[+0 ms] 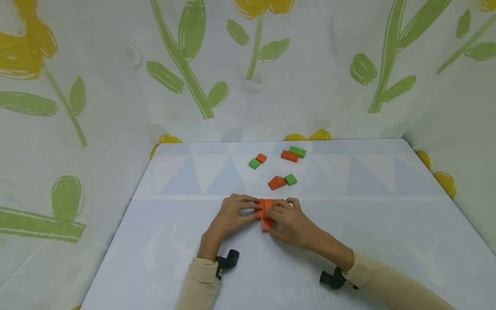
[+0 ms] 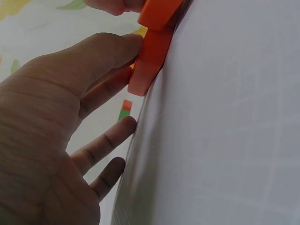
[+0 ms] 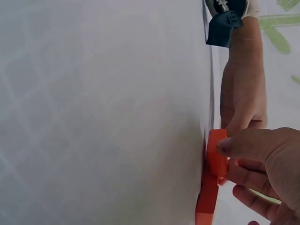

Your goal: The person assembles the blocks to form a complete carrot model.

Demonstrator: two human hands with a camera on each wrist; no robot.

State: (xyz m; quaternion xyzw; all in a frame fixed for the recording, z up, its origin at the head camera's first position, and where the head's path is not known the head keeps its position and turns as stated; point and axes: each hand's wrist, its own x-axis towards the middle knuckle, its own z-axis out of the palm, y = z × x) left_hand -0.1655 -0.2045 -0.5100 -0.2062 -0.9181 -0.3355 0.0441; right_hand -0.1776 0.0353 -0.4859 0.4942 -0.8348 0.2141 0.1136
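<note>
Several orange blocks [image 1: 268,206] lie together in a small group on the table between the two hands. From the left, my left hand [image 1: 231,214] grips one orange block [image 2: 149,51] between thumb and index finger, its other fingers spread by the tabletop. My right hand [image 1: 293,223] pinches another orange block [image 3: 216,152] at the near side of the group. The right fingers partly cover the group in the head view. In the right wrist view a further orange block [image 3: 207,200] sits against the pinched one.
Beyond the hands on the white patterned table [image 1: 155,241] lie a green block [image 1: 254,163] touching an orange one [image 1: 261,158], an orange block [image 1: 289,156] against a green one [image 1: 297,151], and an orange piece [image 1: 277,182] beside a green block [image 1: 290,179]. A flower-printed curtain [image 1: 302,94] stands behind.
</note>
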